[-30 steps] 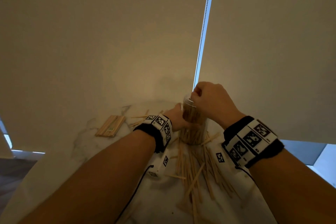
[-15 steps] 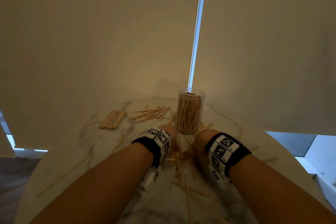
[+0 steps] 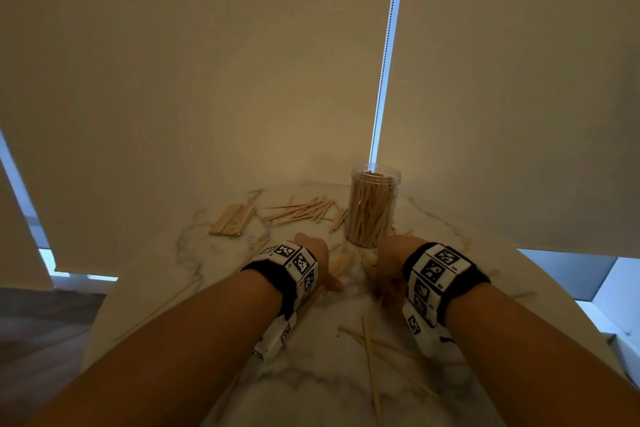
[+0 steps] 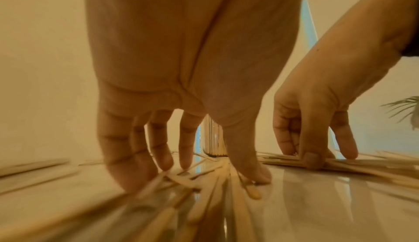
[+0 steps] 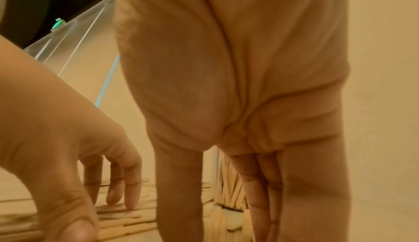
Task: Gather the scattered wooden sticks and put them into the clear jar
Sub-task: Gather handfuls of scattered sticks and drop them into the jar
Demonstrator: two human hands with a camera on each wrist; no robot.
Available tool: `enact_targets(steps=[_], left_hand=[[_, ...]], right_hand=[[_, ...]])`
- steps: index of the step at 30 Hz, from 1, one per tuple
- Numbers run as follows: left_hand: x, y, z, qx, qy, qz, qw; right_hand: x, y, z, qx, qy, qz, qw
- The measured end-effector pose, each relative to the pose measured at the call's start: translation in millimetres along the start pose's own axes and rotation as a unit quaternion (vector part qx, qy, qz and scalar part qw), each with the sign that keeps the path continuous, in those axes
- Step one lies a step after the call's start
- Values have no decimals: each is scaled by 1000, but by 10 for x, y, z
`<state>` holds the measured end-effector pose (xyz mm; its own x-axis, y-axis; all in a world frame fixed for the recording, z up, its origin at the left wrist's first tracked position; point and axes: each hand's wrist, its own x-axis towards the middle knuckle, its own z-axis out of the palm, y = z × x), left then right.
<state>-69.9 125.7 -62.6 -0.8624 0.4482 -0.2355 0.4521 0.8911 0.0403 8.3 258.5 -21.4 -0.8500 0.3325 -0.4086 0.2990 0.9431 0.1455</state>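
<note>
item: raking sticks [image 4: 229, 188] before jar [image 3: 374, 206].
left hand [image 4: 181, 102] spread on them; right hand [image 4: 315, 120] pinching a bundle; i'd align ends, then lift.

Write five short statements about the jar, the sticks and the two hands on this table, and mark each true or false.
1. The clear jar stands upright on the marble table. True.
2. The jar is empty. False: it is packed with wooden sticks nearly to its rim.
3. Both hands are down on the table in front of the jar. True: the left hand touches loose sticks with spread fingertips, and the right hand pinches a bunch of sticks.
4. A lid closes the jar. False: its mouth is open.
5. All sticks left of the jar lie scattered singly. False: a neat stack of sticks lies there too.
</note>
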Motion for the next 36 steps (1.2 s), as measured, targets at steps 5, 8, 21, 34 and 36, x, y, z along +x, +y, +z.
enact_targets(steps=[5, 8, 21, 34, 36], left_hand=[[-86, 18, -33, -34, 22, 26, 999], [-106, -4, -38, -43, 24, 33, 998], [-175, 128, 52, -51, 15, 48, 997], [-48, 12, -149, -492, 94, 36, 865], [-26, 67, -171, -552, 126, 62, 822]], right_hand=[[17, 0, 71, -4, 4, 5, 1000], [19, 2, 104, -16, 16, -6, 1000], [-37, -41, 178, -39, 64, -24, 997], [-180, 359, -142, 240, 201, -32, 949], [-205, 369, -223, 288, 253, -53, 922]])
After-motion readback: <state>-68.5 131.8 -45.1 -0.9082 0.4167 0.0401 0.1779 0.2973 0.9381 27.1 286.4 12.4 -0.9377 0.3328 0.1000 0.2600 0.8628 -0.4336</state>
